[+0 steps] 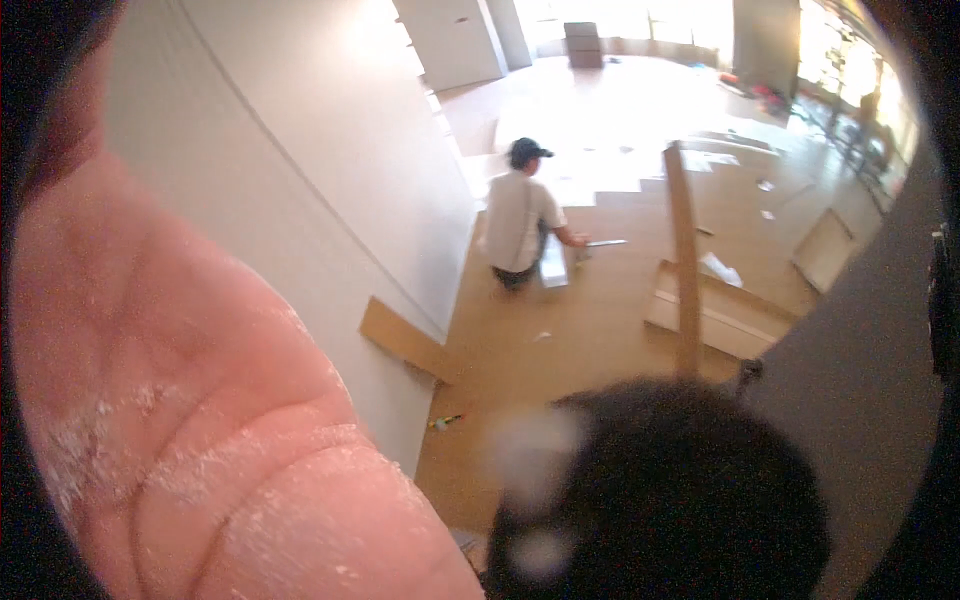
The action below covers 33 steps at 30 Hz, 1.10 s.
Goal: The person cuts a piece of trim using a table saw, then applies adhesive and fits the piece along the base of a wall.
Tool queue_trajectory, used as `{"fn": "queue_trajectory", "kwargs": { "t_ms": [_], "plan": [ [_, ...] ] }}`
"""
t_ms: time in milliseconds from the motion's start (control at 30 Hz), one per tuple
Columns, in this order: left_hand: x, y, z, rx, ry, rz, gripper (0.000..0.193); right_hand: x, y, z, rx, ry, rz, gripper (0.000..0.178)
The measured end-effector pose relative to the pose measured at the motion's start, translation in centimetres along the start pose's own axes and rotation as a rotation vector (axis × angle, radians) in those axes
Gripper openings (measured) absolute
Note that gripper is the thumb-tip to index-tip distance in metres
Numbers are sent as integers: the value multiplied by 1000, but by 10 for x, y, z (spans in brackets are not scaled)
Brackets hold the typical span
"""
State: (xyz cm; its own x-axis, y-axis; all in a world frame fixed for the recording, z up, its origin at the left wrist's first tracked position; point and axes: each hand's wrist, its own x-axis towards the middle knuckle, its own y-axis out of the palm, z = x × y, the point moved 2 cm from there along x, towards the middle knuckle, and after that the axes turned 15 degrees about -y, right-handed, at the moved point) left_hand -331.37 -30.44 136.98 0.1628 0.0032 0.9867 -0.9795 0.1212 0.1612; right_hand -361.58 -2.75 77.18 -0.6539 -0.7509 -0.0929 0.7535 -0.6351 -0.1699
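A bare palm, which I take for my left hand (pixel 230 400), fills the left side of the head view, very close. White dust or flaking marks its creased skin. Its fingers run out of the picture at the upper left, so whether it holds anything stays hidden. Beside the palm, at the lower middle, a dark, blurred rounded shape (pixel 670 490) blocks the floor; what it is I cannot make out. My right hand does not show.
A co-worker (pixel 515 225) squats on the brown floor beside the pale wall (pixel 300 150), one hand at a thin tool (pixel 605 243). A brown board (pixel 405 340) leans on that wall. Right of the middle, a long upright plank (pixel 683 260) stands by an open carton (pixel 730 315).
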Motion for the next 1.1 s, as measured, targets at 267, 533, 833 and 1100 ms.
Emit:
{"fn": "queue_trajectory", "kwargs": {
  "t_ms": [267, 533, 833, 1100],
  "plan": [
    [9, -18, 97, 188, 107, 35, 70, 210, -47, 62, 206, -185, -210, 29],
    [80, 49, 203, 421, 39, 119, 74, 273, -210, 328, 66, -435, -317, 48],
    [40, 94, 296, 874, -112, 128, 79, 560, -170, 473, 439, -615, -211, 54],
    [-43, 162, 170, 1417, -391, 9, 83, 766, -30, 558, 570, -749, 279, 49]
  ]
}}
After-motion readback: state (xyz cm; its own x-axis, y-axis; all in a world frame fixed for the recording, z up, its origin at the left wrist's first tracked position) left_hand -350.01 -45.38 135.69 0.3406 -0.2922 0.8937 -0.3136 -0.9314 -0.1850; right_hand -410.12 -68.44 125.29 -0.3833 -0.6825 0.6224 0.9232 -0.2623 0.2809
